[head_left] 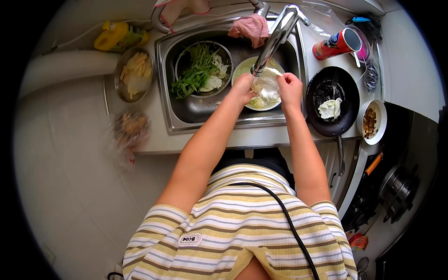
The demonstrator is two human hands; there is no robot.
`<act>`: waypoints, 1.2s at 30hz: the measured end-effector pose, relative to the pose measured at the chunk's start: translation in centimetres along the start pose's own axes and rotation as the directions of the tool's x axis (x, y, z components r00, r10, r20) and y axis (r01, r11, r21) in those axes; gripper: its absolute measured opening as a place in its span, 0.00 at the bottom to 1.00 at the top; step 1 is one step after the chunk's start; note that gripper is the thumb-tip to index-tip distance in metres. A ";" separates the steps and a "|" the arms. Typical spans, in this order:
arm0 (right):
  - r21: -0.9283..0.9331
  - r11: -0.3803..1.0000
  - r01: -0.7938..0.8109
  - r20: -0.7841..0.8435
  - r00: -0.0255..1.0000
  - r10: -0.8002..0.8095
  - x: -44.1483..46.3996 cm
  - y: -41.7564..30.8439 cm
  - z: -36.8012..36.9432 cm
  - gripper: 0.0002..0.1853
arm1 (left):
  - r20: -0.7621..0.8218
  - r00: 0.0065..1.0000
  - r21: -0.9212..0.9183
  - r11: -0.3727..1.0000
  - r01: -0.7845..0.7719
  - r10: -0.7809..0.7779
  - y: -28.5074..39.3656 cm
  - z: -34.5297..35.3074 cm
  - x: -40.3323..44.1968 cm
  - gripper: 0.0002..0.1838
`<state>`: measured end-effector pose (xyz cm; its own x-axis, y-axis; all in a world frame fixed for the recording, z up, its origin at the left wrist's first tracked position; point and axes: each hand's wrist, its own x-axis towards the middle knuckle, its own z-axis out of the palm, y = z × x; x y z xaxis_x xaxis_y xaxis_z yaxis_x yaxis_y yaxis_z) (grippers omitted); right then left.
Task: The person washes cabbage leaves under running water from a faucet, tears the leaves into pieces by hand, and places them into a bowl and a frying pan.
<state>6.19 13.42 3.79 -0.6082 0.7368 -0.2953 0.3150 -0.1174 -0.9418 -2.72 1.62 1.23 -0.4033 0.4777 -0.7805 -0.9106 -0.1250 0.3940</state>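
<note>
Under the tap point(275, 39), a pale cabbage leaf point(267, 87) stretches between my two hands. My left hand point(243, 89) grips its left edge, close to the spout. On the other side, my right hand point(290, 88) pinches the leaf's upper right edge. Below it sits a light green bowl point(261, 108) with more pale leaf pieces inside, partly hidden by the leaf and my hands. To the left in the sink point(189, 114) stands a metal basin point(177, 70) holding green leafy stems point(198, 70) and pieces of cabbage point(213, 83).
Right of the sink is a black frying pan point(322, 84) with a cabbage leaf point(330, 109) in it. Nearby are a white bowl point(381, 122) of brown bits and a red canister point(333, 45). A metal bowl point(120, 86) of pale slices and a yellow bottle point(116, 36) stand left.
</note>
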 end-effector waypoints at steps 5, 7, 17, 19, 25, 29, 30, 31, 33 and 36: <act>0.120 0.990 -0.081 0.042 0.996 0.076 0.5 0.6 0.4 0.05 | -0.112 0.940 0.187 0.936 -0.298 0.322 -1.8 -1.6 3.4 0.09; 0.415 0.815 -0.405 0.199 0.914 0.353 1.3 2.1 0.1 0.06 | -0.159 0.955 0.050 0.968 -0.246 0.251 -0.2 -1.4 1.4 0.16; 0.508 0.342 -0.791 0.586 0.608 0.535 0.7 5.0 3.9 0.19 | -0.115 0.915 0.198 0.911 -0.361 0.388 3.1 -3.5 -3.1 0.25; 0.518 0.344 -0.783 0.597 0.619 0.510 1.1 5.9 5.1 0.19 | -0.027 0.869 0.300 0.833 -0.464 0.494 3.4 -4.2 -3.5 0.23; 0.614 0.508 -0.604 0.544 0.790 0.281 2.0 4.0 4.7 0.14 | -0.068 0.866 0.017 0.868 -0.496 0.496 4.2 -5.2 -2.8 0.16; 0.620 0.626 -0.473 0.482 0.859 0.172 1.8 0.6 3.3 0.06 | 0.076 0.934 -0.280 0.907 -0.315 0.348 3.2 -4.9 -0.8 0.19; 0.651 0.621 -0.436 0.428 0.887 0.175 1.7 -0.2 2.9 0.07 | 0.178 0.970 -0.295 0.949 -0.108 0.165 2.8 -4.9 -0.2 0.24; 0.680 0.617 -0.397 0.371 0.911 0.177 1.9 -0.5 2.4 0.07 | 0.189 0.968 -0.302 0.948 -0.102 0.165 2.8 -3.5 -1.1 0.24; 0.673 0.645 -0.362 0.350 0.924 0.154 2.3 -0.1 1.6 0.07 | 0.327 0.944 -0.288 0.949 0.132 -0.032 2.8 -1.3 -3.2 0.27; 0.655 0.679 -0.330 0.277 0.942 0.191 2.6 0.2 -0.2 0.08 | 0.364 0.931 -0.238 0.968 0.080 0.013 2.3 -1.8 -2.0 0.24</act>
<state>4.81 15.42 2.91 -0.7147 0.4870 -0.5021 -0.0625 -0.7594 -0.6476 -4.20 -1.24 2.85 -0.3540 0.7600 -0.5450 -0.9353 -0.2900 0.2029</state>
